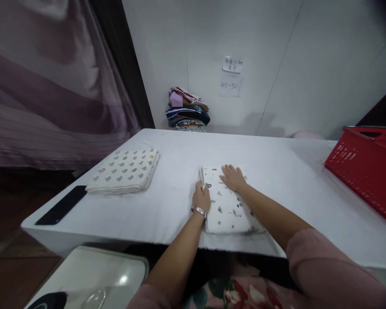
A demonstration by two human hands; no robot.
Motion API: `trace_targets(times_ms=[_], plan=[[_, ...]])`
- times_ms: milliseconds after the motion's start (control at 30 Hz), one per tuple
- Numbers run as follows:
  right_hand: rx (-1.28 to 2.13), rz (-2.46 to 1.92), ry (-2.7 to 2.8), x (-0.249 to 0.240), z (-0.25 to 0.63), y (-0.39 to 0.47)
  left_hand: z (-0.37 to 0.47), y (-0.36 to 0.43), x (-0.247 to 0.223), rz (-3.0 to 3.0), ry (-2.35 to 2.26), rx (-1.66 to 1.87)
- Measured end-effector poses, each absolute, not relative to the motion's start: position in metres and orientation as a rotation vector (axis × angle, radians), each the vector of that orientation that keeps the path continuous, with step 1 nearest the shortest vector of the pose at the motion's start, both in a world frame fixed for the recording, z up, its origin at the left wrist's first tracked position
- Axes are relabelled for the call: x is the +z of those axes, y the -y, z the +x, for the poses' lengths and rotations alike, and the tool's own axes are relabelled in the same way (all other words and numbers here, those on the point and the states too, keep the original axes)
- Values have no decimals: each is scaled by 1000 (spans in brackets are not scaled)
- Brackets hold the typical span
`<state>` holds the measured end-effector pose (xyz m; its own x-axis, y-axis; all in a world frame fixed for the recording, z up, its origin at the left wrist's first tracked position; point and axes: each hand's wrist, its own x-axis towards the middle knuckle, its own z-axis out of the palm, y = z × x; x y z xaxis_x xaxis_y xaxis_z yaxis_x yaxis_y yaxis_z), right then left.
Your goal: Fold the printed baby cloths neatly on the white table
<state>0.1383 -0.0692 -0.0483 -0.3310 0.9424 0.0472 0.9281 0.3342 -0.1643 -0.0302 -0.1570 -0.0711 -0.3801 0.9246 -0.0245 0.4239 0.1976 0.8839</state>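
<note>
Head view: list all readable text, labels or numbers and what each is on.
"45-50": handwritten on the lower white paper note stuck to the white wall.
Upper white paper note: handwritten characters, too blurred to read.
Folded white printed cloth under the hands, and folded white dotted cloth: patterns only, no text.
Red plastic basket: no label visible.

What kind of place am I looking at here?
Probably a small laundry-folding workroom: a white-covered table holds folded printed cloths, a red basket sits at the right, and folded clothes are stacked against the wall.
</note>
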Motion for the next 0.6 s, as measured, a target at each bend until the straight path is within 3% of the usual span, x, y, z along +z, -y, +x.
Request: trace_targets(times_ms=[233, 600], plan=[[267, -1647, 2454, -41, 135, 88, -31, 155, -68, 1209, -1913, 1133], [338, -1591, 2405, -51, 193, 214, -31, 153, -60, 1222, -1899, 1095]])
